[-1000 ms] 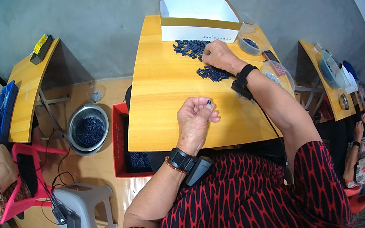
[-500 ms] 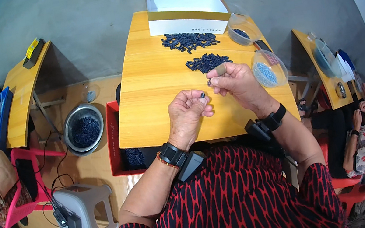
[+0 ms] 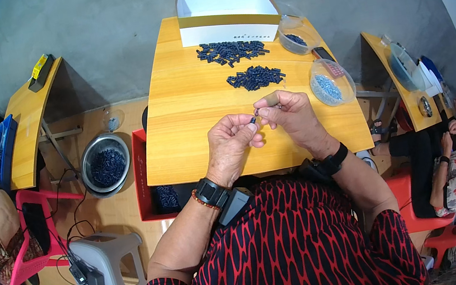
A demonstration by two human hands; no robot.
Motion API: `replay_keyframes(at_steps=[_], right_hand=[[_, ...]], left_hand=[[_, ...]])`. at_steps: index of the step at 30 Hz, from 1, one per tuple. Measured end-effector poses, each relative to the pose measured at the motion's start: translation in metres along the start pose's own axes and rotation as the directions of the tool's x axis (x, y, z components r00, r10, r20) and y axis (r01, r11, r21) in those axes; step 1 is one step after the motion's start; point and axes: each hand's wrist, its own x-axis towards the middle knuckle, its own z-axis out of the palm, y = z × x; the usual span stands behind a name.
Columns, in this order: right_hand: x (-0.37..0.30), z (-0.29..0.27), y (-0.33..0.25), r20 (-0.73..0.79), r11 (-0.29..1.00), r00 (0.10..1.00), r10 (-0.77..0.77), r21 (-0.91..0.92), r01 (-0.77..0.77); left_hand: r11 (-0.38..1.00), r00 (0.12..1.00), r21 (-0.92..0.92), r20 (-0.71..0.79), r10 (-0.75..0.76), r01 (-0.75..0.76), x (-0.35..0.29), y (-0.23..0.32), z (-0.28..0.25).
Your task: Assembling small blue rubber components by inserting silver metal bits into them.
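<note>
Between the thumb and fingers of my left hand (image 3: 232,149) is a small dark blue cylinder (image 3: 253,120), its end poking up. My right hand (image 3: 295,120) pinches a tiny dark piece (image 3: 256,113), too small to name, right beside that cylinder; whether the two touch I cannot tell. Beyond my hands two piles of similar dark cylinders lie on the yellow wooden table: a nearer pile (image 3: 257,78) and a wider far pile (image 3: 232,51). To the right of my right hand stands a see-through tub (image 3: 348,84) of small light blue pieces.
A white and gold open box (image 3: 229,32) stands at the table's far edge. Beside it are a tub (image 3: 286,46) of dark pieces and a phone (image 3: 322,55). Left of the table are a red box (image 3: 143,181), a steel basin (image 3: 88,166) and a grey stool (image 3: 97,250). People sit at both sides.
My right hand has come down and left, bringing its tiny piece up close to the cylinder in my left hand. The left hand has barely moved.
</note>
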Motion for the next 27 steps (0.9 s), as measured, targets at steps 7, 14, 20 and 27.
replay_keyframes(at_steps=[7,14,20,27], right_hand=[[-0.0009,0.0043,0.0058,-0.036,0.996,0.997,-0.067,-0.064,0.064],[-0.0013,0.0057,0.0054,-0.042,0.993,0.996,-0.082,-0.091,0.078],[-0.0021,0.0076,0.0001,-0.011,0.983,0.998,-0.056,-0.175,0.053],[-0.0027,0.0084,0.0060,-0.002,0.965,0.989,-0.150,-0.218,0.146]], left_hand=[[1.000,1.000,-0.004,-0.002,-0.015,0.015,-0.0005,0.0041,0.0016],[1.000,1.000,-0.002,-0.007,-0.019,0.019,0.0005,0.0029,0.0004],[0.999,1.000,-0.029,-0.009,-0.018,0.018,0.0010,-0.0006,-0.0025],[1.000,0.999,-0.018,-0.047,-0.005,0.004,-0.0011,-0.0021,0.0007]])
